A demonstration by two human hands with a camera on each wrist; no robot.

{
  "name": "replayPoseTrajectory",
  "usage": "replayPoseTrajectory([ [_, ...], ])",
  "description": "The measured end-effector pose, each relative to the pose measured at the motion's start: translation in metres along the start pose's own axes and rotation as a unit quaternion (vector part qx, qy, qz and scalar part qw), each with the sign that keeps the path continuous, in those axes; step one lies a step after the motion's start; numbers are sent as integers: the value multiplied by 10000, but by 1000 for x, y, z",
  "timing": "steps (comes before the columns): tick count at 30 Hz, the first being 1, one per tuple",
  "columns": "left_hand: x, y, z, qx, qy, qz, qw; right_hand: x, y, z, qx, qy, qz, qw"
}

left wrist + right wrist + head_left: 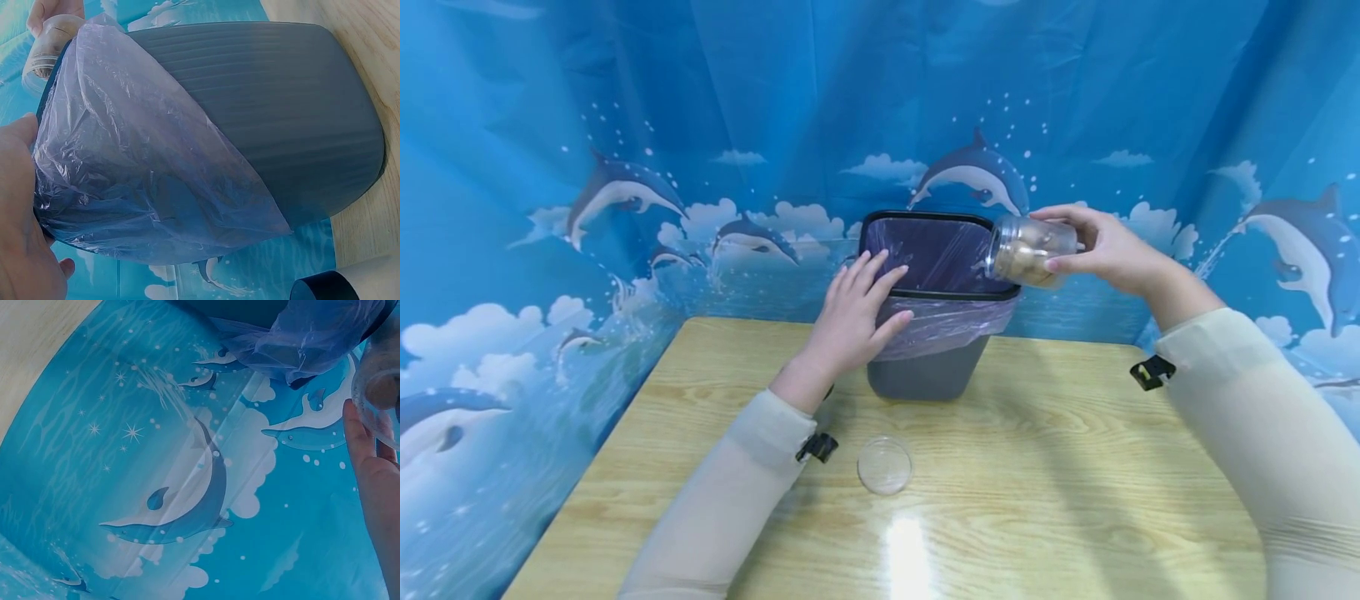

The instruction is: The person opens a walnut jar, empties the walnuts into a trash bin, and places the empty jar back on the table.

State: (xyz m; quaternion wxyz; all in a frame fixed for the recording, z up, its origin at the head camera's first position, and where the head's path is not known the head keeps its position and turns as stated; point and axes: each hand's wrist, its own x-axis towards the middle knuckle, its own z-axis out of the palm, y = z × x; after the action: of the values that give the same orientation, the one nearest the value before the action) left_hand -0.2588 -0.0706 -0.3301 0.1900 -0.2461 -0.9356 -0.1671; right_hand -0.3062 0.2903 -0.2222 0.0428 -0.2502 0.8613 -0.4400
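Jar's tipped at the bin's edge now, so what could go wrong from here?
1. The jar in the right hand lies sideways with its mouth right at the bin rim, so contents might drop outside onto the table.
2. The left hand only rests on the bag liner; the bin could tip or slide.
3. The loose lid sits near the left forearm and may get knocked.

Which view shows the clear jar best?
The head view: the jar lies tipped in the right hand, mouth at the bin. The wrist views catch only an edge.
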Motion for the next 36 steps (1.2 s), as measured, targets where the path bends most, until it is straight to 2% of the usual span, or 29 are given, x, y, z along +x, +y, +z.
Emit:
replayPoseTrajectory([
  [22,-1,-1,1,-40,64,84,9999,9,-22,0,-724,-295,485,9958],
  [29,0,-1,-1,-22,66,52,10000,15,-29,-2,-1210,-463,405,9907],
  [36,0,0,-1,-27,9,24,10000,18,-32,-3,-1457,-622,314,9869],
])
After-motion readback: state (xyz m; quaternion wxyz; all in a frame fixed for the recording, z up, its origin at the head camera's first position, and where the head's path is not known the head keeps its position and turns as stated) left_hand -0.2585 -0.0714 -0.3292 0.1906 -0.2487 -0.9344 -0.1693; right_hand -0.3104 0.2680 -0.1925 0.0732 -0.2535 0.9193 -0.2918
